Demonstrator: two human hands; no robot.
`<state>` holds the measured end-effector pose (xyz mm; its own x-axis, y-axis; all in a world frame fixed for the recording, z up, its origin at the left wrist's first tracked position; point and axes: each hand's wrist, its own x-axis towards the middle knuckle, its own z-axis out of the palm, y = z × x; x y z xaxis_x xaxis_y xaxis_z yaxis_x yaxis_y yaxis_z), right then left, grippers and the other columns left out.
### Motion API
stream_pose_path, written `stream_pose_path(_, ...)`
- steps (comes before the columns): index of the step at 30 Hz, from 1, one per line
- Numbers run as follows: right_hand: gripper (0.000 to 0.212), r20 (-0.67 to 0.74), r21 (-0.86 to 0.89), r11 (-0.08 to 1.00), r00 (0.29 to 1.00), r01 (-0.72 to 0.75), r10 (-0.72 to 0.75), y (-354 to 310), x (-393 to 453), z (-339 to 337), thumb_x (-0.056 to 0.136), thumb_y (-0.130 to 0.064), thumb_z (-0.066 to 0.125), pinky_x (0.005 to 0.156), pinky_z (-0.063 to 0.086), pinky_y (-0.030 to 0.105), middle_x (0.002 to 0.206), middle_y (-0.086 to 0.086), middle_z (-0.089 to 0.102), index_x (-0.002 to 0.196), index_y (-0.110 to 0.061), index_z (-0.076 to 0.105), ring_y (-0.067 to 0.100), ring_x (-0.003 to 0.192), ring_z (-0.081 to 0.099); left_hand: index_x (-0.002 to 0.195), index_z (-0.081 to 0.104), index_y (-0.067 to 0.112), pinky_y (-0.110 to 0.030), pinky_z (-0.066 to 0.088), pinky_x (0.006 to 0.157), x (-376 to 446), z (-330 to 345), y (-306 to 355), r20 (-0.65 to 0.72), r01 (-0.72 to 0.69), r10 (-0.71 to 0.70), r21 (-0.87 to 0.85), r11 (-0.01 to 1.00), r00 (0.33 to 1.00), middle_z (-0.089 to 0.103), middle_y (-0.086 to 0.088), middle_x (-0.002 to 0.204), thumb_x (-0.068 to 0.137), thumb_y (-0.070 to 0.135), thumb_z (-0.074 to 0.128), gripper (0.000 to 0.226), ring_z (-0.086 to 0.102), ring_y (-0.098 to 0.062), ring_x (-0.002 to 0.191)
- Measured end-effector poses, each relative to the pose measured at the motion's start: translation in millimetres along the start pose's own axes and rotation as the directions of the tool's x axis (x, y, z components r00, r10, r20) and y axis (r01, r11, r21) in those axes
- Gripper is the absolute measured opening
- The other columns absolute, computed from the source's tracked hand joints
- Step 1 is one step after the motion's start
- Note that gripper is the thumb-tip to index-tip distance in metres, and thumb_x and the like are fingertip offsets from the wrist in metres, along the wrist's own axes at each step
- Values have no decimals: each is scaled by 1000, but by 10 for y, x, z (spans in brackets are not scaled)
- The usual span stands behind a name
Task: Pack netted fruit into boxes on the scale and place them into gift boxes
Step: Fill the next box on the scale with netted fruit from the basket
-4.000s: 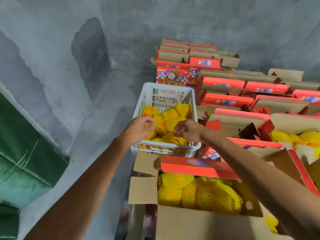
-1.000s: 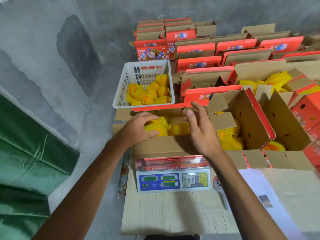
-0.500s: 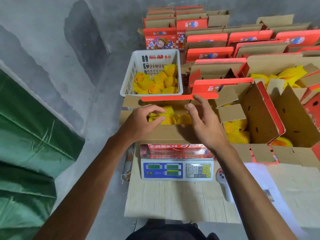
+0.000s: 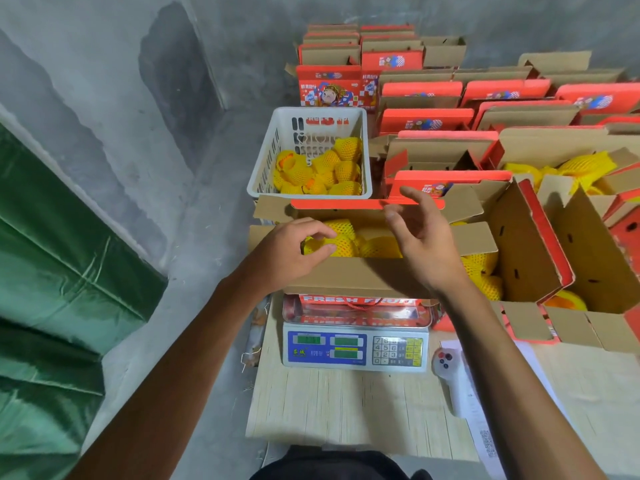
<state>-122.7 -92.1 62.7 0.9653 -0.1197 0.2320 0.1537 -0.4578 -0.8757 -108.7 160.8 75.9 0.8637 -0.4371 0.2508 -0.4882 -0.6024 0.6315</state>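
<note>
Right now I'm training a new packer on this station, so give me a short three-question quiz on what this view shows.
1. True or false: the left hand grips a netted fruit inside the open box on the scale.
2. What is the right hand holding? A) a netted fruit B) nothing, fingers spread over the box C) the box flap
3. Fill in: more netted fruit waits in the white plastic ______ behind the box.

Key: 1 true; 2 B; 3 basket.
</note>
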Motion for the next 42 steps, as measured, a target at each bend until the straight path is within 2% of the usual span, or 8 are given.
stream_pose_path(3, 38, 5, -179, 971, 987, 156, -158, -85, 91, -59, 97, -25, 67, 91, 44, 8, 118, -14, 70, 135, -23, 58, -13, 105, 60, 120, 73, 23, -21, 49, 84, 24, 32, 15, 81, 13, -11, -30, 999, 997, 67, 14, 106, 93, 34, 74, 29, 61, -2, 102)
stream_pose_path(7, 32, 173, -372, 869, 944, 326, -280, -150, 345, -129, 94, -15, 70, 97, 44, 23, 125, 6, 67, 125, -10, 66, 19, 113, 62, 120, 67, 41, -13, 41, 85, 68, 80, 111, 213, 43, -52, 47, 998, 976, 57, 35, 107, 78, 65, 77, 50, 49, 14, 112)
stream_pose_path(11, 62, 396, -605, 724, 914, 331, -87, -92, 527, -91, 91, -31, 74, 104, 43, 41, 142, 7, 55, 145, -15, 49, 30, 130, 51, 130, 51, 51, -29, 45, 95, 11, 197, 213, 348, 5, -62, 163, 987, 936, 52, 30, 129, 58, 88, 72, 84, 47, 4, 120)
stream_pose_path(18, 30, 323, -830, 469, 946, 302, -39, -6, 687, -85, 105, -28, 46, 79, 49, 43, 120, 12, 68, 131, -20, 59, 38, 107, 65, 148, 46, 39, -40, 48, 94, -57, 328, 317, 310, -140, -40, 535, 833, 950, 56, 11, 145, 97, 17, 60, 57, 59, -21, 122)
stream_pose_path(23, 26, 413, -808, 434, 908, 398, -65, -240, 779, -247, 106, -27, 44, 74, 51, 47, 107, 19, 68, 119, -13, 61, 42, 95, 65, 140, 54, 48, -32, 39, 74, -28, 107, 525, 205, -123, -17, 648, 752, 979, 74, 3, 110, 106, 26, 49, 40, 67, -25, 102)
stream_pose_path(28, 20, 377, -785, 484, 918, 386, -121, -508, 557, -587, 102, -28, 51, 72, 51, 42, 102, 19, 69, 116, -18, 63, 43, 91, 66, 134, 60, 47, -34, 39, 82, -156, -172, 743, 172, -105, -6, 628, 771, 985, 73, 7, 115, 104, 29, 51, 36, 63, -22, 108)
stream_pose_path(36, 31, 212, -817, 518, 967, 253, -138, -810, -101, -1183, 97, -22, 57, 78, 52, 47, 110, 23, 69, 126, -17, 66, 47, 100, 63, 110, 78, 26, -43, 48, 89, -303, -450, 1326, 126, -337, 320, 523, 783, 939, 73, -3, 94, 91, 15, 70, 23, 64, -29, 95)
stream_pose_path(42, 18, 40, -849, 522, 996, 77, -81, -897, -713, -1626, 98, -23, 57, 64, 48, 43, 93, 23, 68, 105, -12, 70, 47, 89, 61, 104, 79, 23, -42, 49, 88, -378, -389, 1539, 140, -510, 506, 443, 737, 851, 77, 3, 96, 93, 19, 71, 13, 68, -26, 92)
